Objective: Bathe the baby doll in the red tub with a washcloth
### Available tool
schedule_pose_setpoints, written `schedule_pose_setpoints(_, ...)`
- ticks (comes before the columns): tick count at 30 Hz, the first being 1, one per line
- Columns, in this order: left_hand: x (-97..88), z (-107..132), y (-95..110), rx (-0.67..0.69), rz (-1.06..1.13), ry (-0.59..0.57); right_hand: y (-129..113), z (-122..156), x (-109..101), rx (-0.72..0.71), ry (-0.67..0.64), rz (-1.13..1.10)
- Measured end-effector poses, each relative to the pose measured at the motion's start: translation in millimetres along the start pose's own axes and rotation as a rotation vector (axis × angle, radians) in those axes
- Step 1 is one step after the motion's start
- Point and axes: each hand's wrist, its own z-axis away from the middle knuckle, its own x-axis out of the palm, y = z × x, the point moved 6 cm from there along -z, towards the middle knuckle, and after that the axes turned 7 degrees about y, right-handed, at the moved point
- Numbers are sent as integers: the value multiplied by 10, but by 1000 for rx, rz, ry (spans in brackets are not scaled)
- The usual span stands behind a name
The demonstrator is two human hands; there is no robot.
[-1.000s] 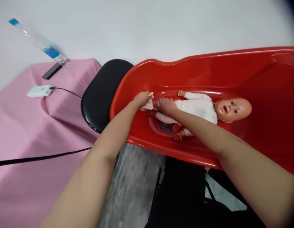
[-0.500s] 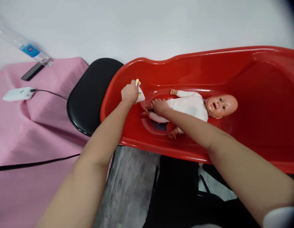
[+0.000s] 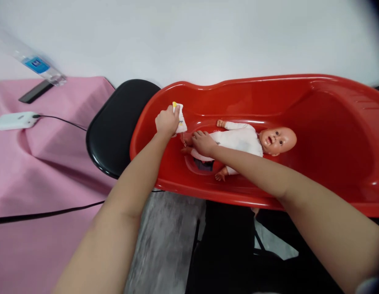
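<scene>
The left hand [image 3: 167, 121], centre-left of the frame, is closed in a fist around a small white cloth [image 3: 180, 122] with a yellow edge, just above the doll's feet. The right hand [image 3: 203, 143] lies beside it, fingers loosely spread over the hips of the doll [image 3: 238, 138], not gripping. The doll lies on its back in the bottom of a red tub [image 3: 315, 106], head toward the right. The cloth looks soft and light. The doll seems light, with hard, smooth limbs, and is best held round the clothed trunk. A black seat [image 3: 115, 122] and a pink cover [image 3: 39, 171] sit left
</scene>
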Motion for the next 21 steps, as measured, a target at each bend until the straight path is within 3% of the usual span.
schedule_pose_setpoints(2, -16, -4, -18, -1, -4, 79, -93, 143, -25, -18, -20, -10)
schedule_pose_setpoints(4, 59, 4, -6, 46, 55, 9, -128, 307, 4, 29, -54, -1)
schedule_pose_setpoints(6, 164, 31, 8, 85, 174, -144, -128, 449, 74, 70, -92, 20)
schedule_pose_setpoints(8, 289, 83, -11, 55, 281, -368, -124, 526, 154, 51, -115, 43)
schedule_pose_setpoints(10, 421, 159, -55, -3, 289, -620, -107, 538, 225, 26, -131, 58)
schedule_pose_setpoints(12, 512, 206, -108, -28, 205, -782, -92, 512, 267, 14, -133, 61)
schedule_pose_setpoints(16, 592, 171, -171, 1, 47, -819, -114, 469, 285, 32, -155, 40)
schedule_pose_setpoints(21, 595, 220, -182, -108, 93, -842, -150, 455, 214, 44, -161, 9)
